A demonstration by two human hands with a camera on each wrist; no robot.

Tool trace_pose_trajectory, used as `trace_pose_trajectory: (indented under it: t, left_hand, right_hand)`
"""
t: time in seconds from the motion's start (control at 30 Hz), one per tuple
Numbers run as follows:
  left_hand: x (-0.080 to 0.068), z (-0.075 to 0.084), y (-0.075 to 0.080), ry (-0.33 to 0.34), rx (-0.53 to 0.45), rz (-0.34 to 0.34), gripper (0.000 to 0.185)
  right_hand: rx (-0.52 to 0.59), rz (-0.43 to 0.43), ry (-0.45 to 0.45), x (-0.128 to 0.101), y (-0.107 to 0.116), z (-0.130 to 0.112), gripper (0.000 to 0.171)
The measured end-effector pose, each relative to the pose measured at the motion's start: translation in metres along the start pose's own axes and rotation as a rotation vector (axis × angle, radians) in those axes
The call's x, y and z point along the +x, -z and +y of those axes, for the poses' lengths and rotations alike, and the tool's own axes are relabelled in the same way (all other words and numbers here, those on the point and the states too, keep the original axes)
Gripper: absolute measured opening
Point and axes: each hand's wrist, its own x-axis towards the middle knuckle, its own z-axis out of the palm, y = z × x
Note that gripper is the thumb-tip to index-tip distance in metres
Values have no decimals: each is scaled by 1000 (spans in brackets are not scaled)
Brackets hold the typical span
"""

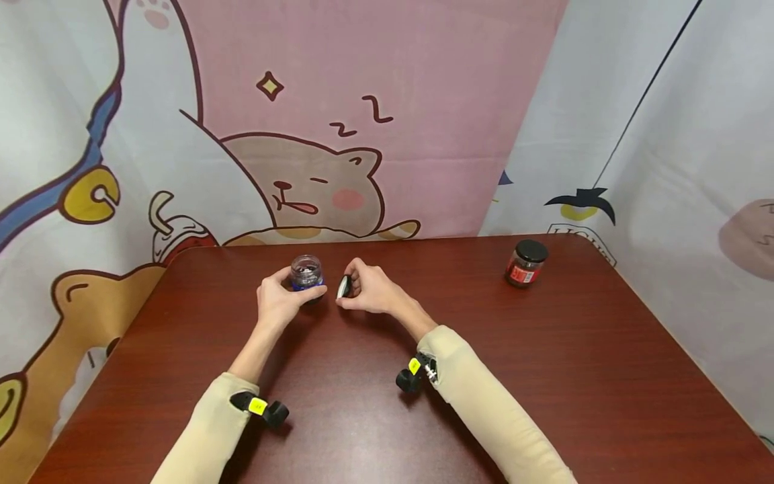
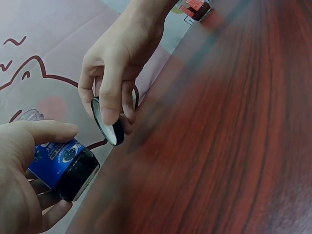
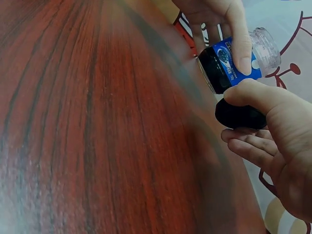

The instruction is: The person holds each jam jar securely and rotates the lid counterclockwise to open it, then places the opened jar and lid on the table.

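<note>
An uncapped glass jar [image 1: 307, 271] with a blue label and dark contents is gripped by my left hand [image 1: 281, 298], thumb across its front. In the left wrist view the jar's blue label [image 2: 57, 158] shows under the thumb, and its bare glass neck sticks out above. Just right of the jar, my right hand [image 1: 373, 289] pinches a black lid [image 1: 344, 287] on edge between thumb and fingers, its pale inner side turned toward the jar. Lid and jar are apart. In the right wrist view the dark lid [image 3: 239, 115] lies between thumb and fingers.
A second jar [image 1: 526, 263], with a black lid and red label, stands upright at the back right of the brown wooden table [image 1: 544, 376]. A cartoon-printed cloth [image 1: 447, 121] hangs behind the table's back edge. Each forearm wears a black wrist camera [image 1: 275, 413].
</note>
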Motion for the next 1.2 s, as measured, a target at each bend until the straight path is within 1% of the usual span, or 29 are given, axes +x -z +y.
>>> trace_pose_trajectory:
  t: [0.13,0.3,0.43,0.57,0.7,0.8,0.97,1.2]
  left_hand:
    - [3,-3,0,15,4,-4,63]
    - [6,-9,-1,62,-5,-10,64]
    - [7,-14,-2,87,-22,-14,65]
    - [8,-18,-1,116,-48,-18,65]
    - [10,-22,-1,133,-81,-5,64]
    - [11,-23,1,135,-96,6,62]
    - [11,-25,2,156,-105,-3,63]
    - [12,-28,5,189,-123,-8,66]
  right_hand:
    - [-10,-2,-21,3,-5,2,52]
    - [-5,3,-41,7,-11,2,51]
    - [-17,-1,-40,10,-14,1,52]
    - [-32,-11,-67,13,-17,1,53]
    - [-41,-7,-88,15,-20,2,52]
    - [-62,-2,-71,17,-23,1,50]
    - [-117,-1,-51,20,-27,-2,49]
    - [-185,0,-72,21,-28,-5,48]
